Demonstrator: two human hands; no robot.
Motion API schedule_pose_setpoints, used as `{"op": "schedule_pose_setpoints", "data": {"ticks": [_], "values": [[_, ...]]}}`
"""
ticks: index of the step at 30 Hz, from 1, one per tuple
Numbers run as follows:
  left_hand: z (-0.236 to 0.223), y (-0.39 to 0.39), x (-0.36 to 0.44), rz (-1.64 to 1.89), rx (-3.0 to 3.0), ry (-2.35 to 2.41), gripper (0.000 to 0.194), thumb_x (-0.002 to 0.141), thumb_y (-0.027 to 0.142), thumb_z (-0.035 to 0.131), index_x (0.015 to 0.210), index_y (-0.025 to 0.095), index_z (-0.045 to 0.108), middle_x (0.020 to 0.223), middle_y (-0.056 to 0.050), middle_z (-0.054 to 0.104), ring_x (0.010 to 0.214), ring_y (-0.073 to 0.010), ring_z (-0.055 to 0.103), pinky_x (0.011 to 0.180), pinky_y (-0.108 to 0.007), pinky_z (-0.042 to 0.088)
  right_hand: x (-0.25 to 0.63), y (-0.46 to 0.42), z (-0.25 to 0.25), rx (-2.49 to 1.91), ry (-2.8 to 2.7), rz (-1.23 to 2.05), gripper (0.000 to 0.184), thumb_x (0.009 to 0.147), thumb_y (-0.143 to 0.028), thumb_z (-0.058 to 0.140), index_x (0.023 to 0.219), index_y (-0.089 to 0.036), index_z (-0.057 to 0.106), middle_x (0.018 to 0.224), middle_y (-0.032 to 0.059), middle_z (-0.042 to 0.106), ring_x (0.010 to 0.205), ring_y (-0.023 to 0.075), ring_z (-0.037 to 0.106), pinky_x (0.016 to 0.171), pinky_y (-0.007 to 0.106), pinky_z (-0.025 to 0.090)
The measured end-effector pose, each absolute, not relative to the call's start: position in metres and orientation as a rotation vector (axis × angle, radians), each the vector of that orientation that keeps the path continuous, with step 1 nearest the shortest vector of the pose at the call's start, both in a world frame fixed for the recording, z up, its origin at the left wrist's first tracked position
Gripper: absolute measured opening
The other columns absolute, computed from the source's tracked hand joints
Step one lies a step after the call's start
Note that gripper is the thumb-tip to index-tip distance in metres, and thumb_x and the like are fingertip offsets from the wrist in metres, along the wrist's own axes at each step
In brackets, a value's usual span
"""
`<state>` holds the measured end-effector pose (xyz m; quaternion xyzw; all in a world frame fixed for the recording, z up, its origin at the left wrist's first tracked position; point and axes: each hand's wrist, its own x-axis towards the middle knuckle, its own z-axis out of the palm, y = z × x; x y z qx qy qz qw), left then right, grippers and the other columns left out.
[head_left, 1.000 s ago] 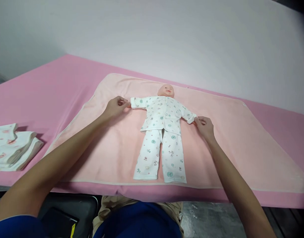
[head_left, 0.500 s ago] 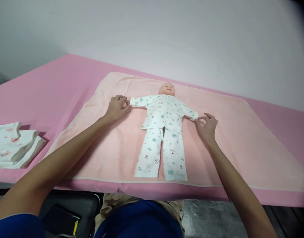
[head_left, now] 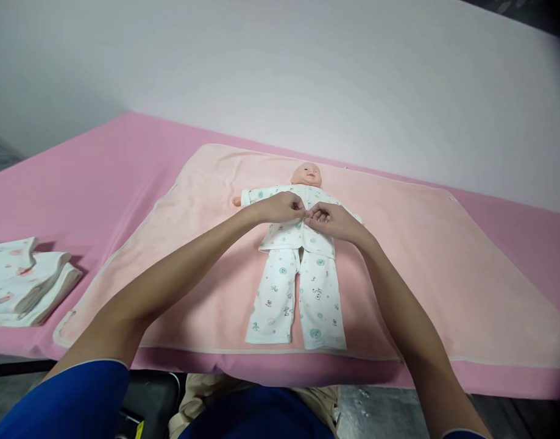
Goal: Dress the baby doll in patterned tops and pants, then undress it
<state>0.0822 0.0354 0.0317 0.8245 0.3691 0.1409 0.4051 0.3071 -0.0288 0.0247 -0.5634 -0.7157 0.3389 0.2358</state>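
Head view: I'm watching the left hand (head_left: 285,206) and right hand (head_left: 332,221) pinching the baby doll's (head_left: 307,175) pajama top (head_left: 286,236) mid-front. I'd be keeping its edges aligned, tugging gently.

And here is the table (head_left: 101,177), pink right across, its near edge bulging slightly! A peach blanket (head_left: 426,262), pale-trimmed, takes up most of it, running close along the near edge and stretching back almost to the far edge. On that blanket, a dressed doll (head_left: 316,244), head towards the far edge, legs towards the near one! Over left, by the near edge, folded clothes (head_left: 24,280) sit just beside the blanket.
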Motion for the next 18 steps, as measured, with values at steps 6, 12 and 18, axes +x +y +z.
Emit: {"op": "schedule_pose_setpoints", "data": {"ticks": [6,12,18], "values": [[0.025,0.041,0.073,0.299,2.020,0.837,0.017,0.083,0.033,0.075,0.079,0.022,0.063,0.073,0.001,0.049,0.064,-0.0141,0.040,0.062,-0.033,0.026,0.319,-0.025,0.016,-1.415,-1.965,1.052,0.028,0.093,-0.051,0.080,0.097,-0.023,0.078,0.094,0.0012,0.068,0.083,0.0168,0.054,0.078,0.034,0.042],[0.023,0.049,0.070,0.265,1.948,0.761,0.026,0.087,0.037,0.076,0.075,0.022,0.057,0.073,0.000,0.043,0.063,-0.0136,0.035,0.062,-0.033,0.022,0.311,-0.031,0.004,-1.510,-1.833,0.947,0.021,0.094,-0.044,0.079,0.094,-0.024,0.072,0.080,-0.0018,0.061,0.071,0.0150,0.048,0.068,0.033,0.038],[0.024,0.045,0.070,0.279,1.937,0.822,0.020,0.089,0.038,0.074,0.081,0.022,0.064,0.073,0.001,0.045,0.063,-0.0128,0.036,0.060,-0.033,0.024,0.316,-0.029,0.006,-1.400,-1.900,0.975,0.027,0.094,-0.050,0.086,0.098,-0.025,0.077,0.088,-0.0004,0.066,0.074,0.0148,0.048,0.069,0.033,0.038]]}}
